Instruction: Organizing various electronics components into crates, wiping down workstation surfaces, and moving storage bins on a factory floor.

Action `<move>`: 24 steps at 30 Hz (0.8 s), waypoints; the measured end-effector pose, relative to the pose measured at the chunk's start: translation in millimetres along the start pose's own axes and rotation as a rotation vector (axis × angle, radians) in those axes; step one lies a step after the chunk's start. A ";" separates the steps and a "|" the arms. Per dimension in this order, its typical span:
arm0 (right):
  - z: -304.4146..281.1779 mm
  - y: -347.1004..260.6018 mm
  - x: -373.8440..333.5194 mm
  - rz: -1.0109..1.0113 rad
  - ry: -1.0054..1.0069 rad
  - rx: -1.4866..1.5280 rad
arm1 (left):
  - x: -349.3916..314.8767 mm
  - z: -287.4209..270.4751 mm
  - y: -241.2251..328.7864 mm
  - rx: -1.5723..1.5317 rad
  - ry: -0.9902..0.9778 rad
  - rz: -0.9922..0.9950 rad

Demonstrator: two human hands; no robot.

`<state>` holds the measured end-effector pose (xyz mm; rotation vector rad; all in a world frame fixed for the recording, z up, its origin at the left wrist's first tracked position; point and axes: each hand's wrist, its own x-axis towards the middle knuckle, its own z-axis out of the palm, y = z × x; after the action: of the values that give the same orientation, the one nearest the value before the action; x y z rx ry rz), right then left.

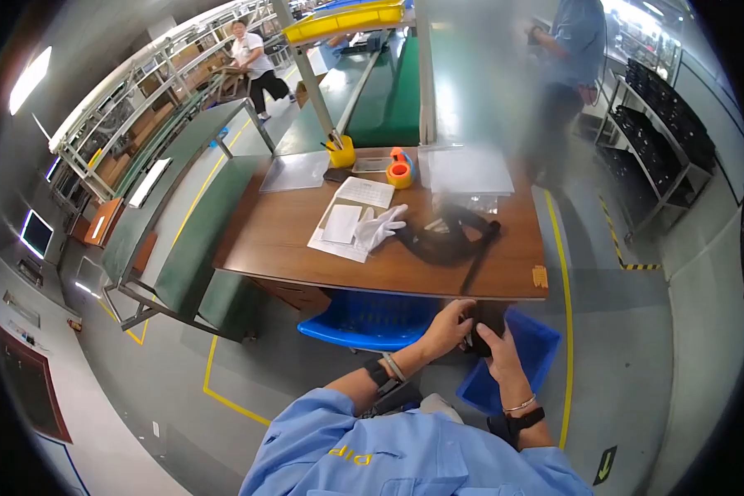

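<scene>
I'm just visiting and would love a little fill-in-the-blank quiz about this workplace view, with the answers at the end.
1. The left hand and right hand meet around a ____ item.
2. A white, fingered ____ lies partly on the papers on the wooden desk.
3. The pens stand in a ____ cup.
4. The open plastic crate below the desk's front edge is coloured ____.

Missing words: black; glove; yellow; blue.
</scene>
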<state>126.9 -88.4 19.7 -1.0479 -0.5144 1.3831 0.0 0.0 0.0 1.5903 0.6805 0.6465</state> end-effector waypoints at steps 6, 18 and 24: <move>13.2 54.7 -19.1 -0.039 0.011 0.046 | -47.1 -30.4 -2.4 0.045 -0.002 -0.153; -186.1 35.9 -150.4 -0.101 0.292 0.181 | -90.6 134.8 -24.8 -0.254 -0.098 -0.425; -322.0 39.3 -222.7 0.122 0.613 0.307 | -116.7 203.3 -41.8 -0.131 -0.180 -0.575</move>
<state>331.3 -399.1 -108.9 -1.1873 0.2095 1.1195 68.9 -217.3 -68.5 1.2293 0.8892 0.1180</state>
